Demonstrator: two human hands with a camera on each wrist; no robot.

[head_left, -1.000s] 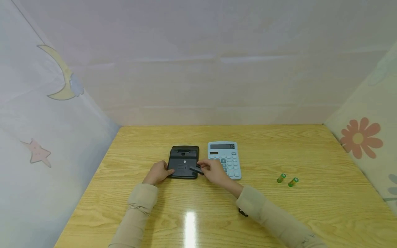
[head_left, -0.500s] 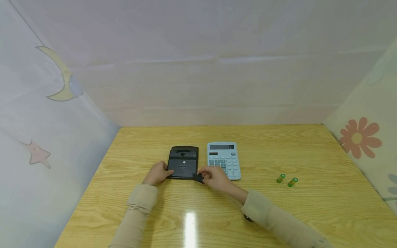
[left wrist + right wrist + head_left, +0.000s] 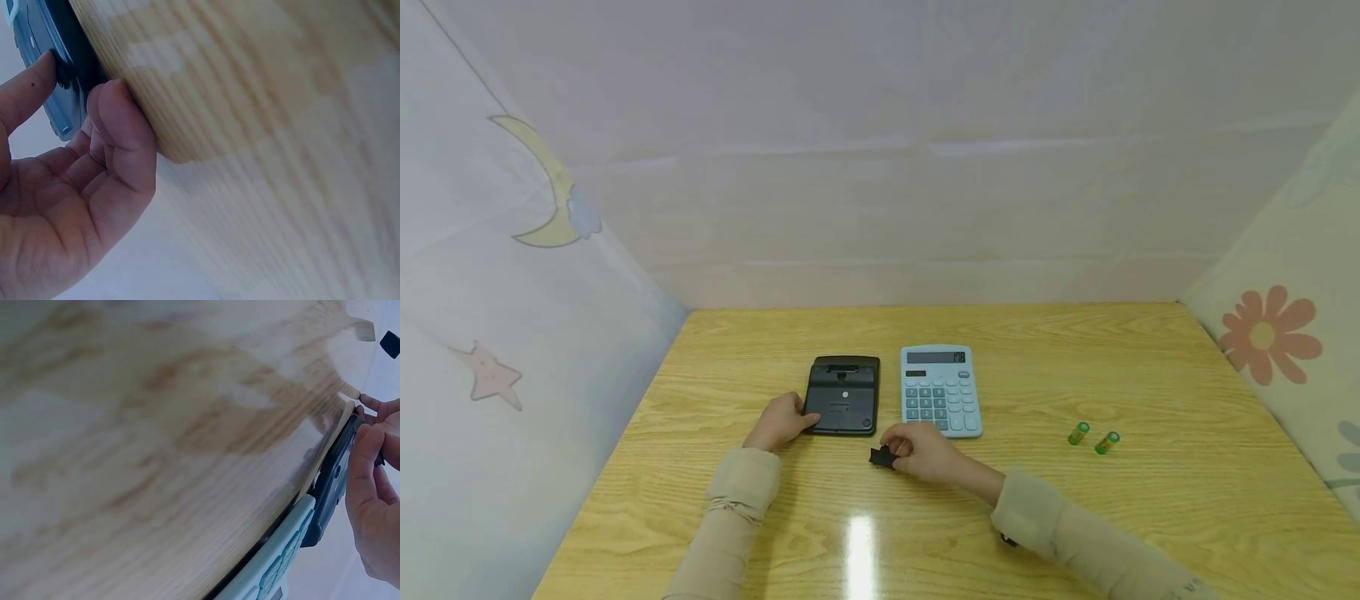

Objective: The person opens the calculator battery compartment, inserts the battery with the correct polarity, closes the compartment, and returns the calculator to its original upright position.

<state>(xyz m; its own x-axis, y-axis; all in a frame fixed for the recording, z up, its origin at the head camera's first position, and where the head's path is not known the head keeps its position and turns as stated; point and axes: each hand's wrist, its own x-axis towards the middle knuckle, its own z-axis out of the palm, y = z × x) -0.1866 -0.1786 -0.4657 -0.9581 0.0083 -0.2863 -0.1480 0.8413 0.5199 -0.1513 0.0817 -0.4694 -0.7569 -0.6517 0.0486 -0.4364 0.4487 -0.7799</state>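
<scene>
A black calculator (image 3: 853,408) lies face down on the table, its back up, with a dark slot near its far edge. My left hand (image 3: 781,419) grips its near left corner, thumb on the back; in the left wrist view the fingertips (image 3: 112,94) curl at the side of the calculator. With thumb and fingers, my right hand (image 3: 925,454) pinches a small black battery cover (image 3: 882,457) over the table, just in front of the calculator's near right corner. Most of the cover is hidden behind the fingers in the right wrist view.
A light blue calculator (image 3: 958,400) lies face up beside the black one, its display showing digits. Two green batteries (image 3: 1078,433) stand apart on the wooden table (image 3: 760,525) at the right. Fabric walls (image 3: 880,217) enclose the back and sides.
My right hand has drawn the battery cover off the black calculator's back, down and slightly right toward the near side. The left hand has stayed at the calculator's corner.
</scene>
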